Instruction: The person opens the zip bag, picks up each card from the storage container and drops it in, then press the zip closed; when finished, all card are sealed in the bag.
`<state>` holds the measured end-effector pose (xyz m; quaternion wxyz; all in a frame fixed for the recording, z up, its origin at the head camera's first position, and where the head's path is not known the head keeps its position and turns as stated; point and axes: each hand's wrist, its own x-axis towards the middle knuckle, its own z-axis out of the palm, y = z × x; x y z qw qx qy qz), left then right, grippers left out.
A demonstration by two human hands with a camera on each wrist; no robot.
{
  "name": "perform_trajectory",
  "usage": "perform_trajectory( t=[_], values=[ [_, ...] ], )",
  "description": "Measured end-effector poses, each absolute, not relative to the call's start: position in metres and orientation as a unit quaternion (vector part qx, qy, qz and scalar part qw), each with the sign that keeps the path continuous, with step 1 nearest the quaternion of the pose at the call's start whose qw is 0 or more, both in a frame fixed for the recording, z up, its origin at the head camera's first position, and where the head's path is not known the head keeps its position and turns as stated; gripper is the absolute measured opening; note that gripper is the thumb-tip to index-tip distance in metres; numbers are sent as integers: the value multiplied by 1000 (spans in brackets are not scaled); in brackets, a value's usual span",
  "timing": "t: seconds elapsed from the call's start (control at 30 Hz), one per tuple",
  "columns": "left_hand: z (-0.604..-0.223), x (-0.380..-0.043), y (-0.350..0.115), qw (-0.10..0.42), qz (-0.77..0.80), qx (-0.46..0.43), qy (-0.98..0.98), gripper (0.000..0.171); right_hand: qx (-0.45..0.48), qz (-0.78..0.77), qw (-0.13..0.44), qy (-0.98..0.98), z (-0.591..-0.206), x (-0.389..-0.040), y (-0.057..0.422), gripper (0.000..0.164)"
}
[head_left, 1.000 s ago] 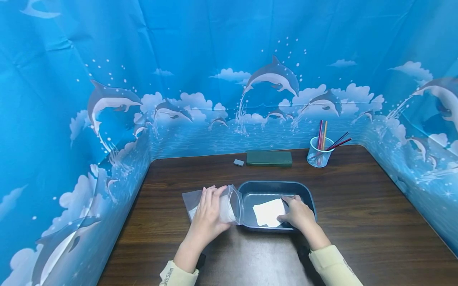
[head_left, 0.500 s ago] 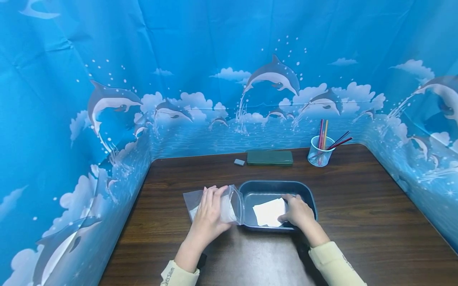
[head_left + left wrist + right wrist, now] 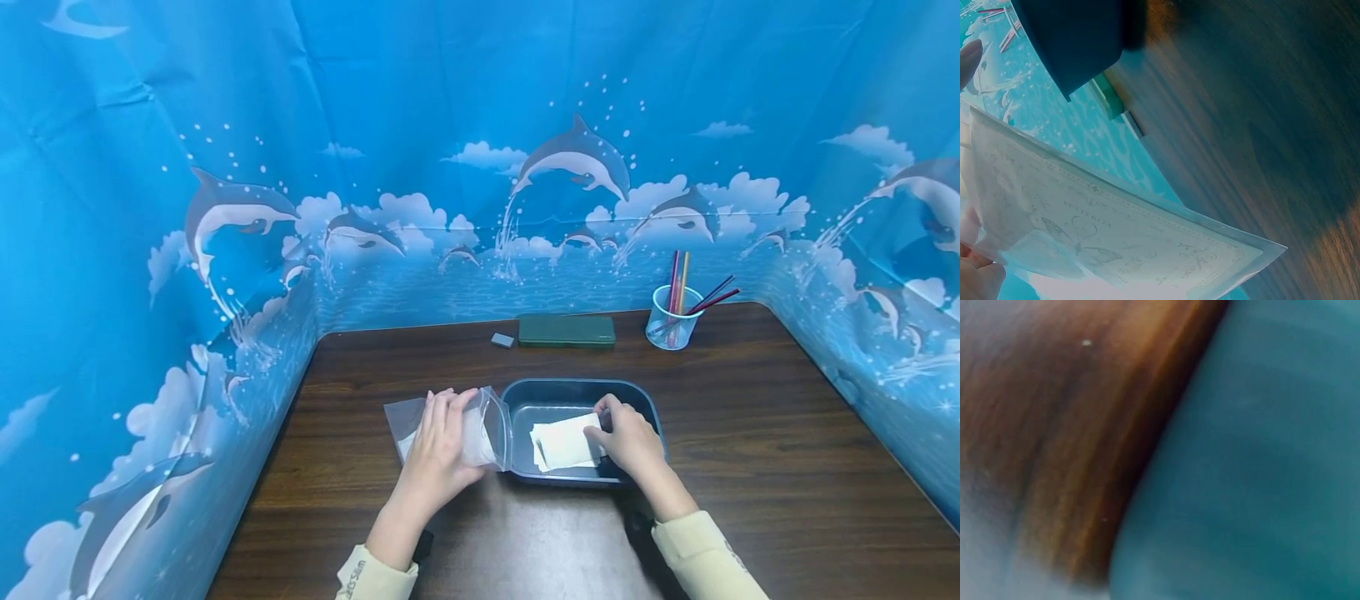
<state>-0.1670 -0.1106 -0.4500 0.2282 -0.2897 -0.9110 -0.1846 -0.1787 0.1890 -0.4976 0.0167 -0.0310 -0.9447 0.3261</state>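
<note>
My left hand (image 3: 438,454) grips a clear plastic bag (image 3: 1104,212) left of the dark tray, with the bag's mouth toward the tray. Whitish paper with a printed butterfly shows through the plastic in the left wrist view. Inside the dark blue-grey tray (image 3: 573,384) lie white paper sheets (image 3: 537,454). Thumb and fingers of my right hand (image 3: 632,437) pinch the right edge of the top paper sheet (image 3: 568,442), which sits askew over the others. The right wrist view is blurred and shows only the tray's outer wall (image 3: 1241,462) beside the wooden table, no fingers.
Behind the tray lie a green case (image 3: 566,332) and a small grey eraser-like block (image 3: 502,341). A light blue mesh cup (image 3: 670,321) with pencils stands at the back right. A dolphin-print curtain (image 3: 420,150) borders the wooden table (image 3: 757,433).
My right hand has raised its fingers slightly, and the top paper has shifted and turned, baring the edges of sheets beneath. The left hand and bag have stayed put.
</note>
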Motion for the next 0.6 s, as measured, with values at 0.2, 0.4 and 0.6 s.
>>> perform_trajectory(
  t=[0.2,0.4,0.6],
  values=[
    [-450,-166,-110,222,-181,-289,-914,113,-29,351,46,-935,-488,-176,191,9],
    [-449,-166,-110,219,-181,-288,-914,112,-25,386,116,-915,-473,-173,190,14],
    [-449,-167,-110,222,-181,-289,-913,114,-10,409,205,-889,-456,-169,186,15]
  ],
)
